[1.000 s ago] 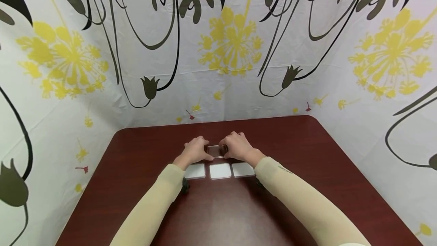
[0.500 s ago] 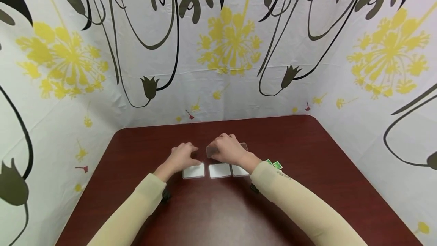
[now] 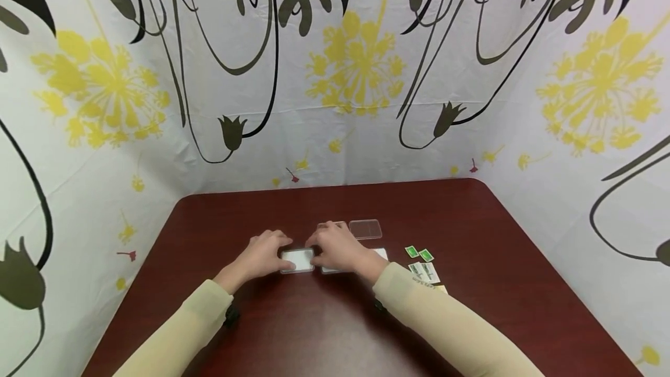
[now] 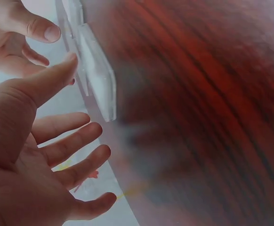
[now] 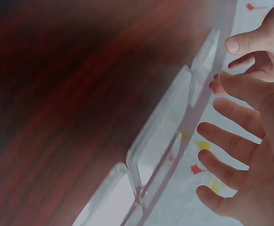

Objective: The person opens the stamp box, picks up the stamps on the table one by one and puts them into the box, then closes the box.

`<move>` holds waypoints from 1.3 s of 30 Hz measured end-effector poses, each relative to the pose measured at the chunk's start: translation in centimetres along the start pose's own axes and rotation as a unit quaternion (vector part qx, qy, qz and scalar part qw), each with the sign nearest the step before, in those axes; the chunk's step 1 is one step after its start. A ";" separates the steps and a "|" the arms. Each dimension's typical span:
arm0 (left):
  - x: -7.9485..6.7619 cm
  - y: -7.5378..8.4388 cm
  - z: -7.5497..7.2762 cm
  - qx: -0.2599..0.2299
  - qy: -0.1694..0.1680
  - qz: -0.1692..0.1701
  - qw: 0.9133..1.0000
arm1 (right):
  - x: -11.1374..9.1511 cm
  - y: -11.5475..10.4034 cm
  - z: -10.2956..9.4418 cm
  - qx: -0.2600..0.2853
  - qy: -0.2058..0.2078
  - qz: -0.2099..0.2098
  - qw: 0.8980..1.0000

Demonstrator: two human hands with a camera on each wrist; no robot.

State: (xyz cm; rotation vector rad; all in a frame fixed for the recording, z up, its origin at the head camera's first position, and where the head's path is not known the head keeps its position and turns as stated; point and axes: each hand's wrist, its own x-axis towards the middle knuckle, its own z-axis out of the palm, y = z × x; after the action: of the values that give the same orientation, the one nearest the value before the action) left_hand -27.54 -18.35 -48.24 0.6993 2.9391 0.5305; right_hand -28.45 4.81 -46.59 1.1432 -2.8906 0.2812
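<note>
Three flat white-filled clear cases lie in a row on the table. Around the leftmost case [image 3: 298, 259] stand both hands, one at each side. My left hand [image 3: 262, 253] has its fingers spread and thumb extended at the case's left end; in the left wrist view its fingers look loose. On the other side, my right hand [image 3: 337, 246] hovers with relaxed fingers, partly covering the middle case [image 5: 160, 117] and the right case [image 3: 381, 253] in the head view. Neither hand visibly grips anything. Behind the row lie two clear empty covers, the right cover [image 3: 366, 229] in plain sight, the left mostly hidden.
To the right lie two small green squares [image 3: 426, 255] and white printed packets [image 3: 430, 273]. A pale yellowish piece [image 3: 442, 290] is partly hidden by the right sleeve. The dark red table [image 3: 335, 324] ends at a patterned white curtain [image 3: 209, 98].
Both hands were at a clear cover behind the middle case. They parted from it and moved left and nearer, to the leftmost case. The cover stays behind the row.
</note>
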 end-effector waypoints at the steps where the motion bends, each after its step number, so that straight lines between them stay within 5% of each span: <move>1: -0.1 0.0 0.1 0.004 -0.004 0.002 1.000 | 0.0 -0.1 0.2 -0.001 0.001 -0.002 1.000; 17: -0.8 0.0 0.7 0.015 -0.018 -0.002 1.000 | -0.3 -1.4 2.2 -0.080 0.033 -0.039 0.996; 29: -1.2 0.3 1.1 0.010 -0.013 0.008 1.000 | -0.5 -1.8 2.7 -0.060 0.027 -0.027 0.997; 39: -1.2 0.7 0.9 0.073 0.003 0.017 0.997 | -0.3 -2.3 2.4 -0.048 0.034 -0.008 0.998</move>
State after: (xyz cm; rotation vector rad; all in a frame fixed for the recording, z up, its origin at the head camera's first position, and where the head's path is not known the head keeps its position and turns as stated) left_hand -26.01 -18.02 -48.90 0.7654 2.9991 0.3229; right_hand -26.57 2.95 -48.58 1.1179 -2.8017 0.1753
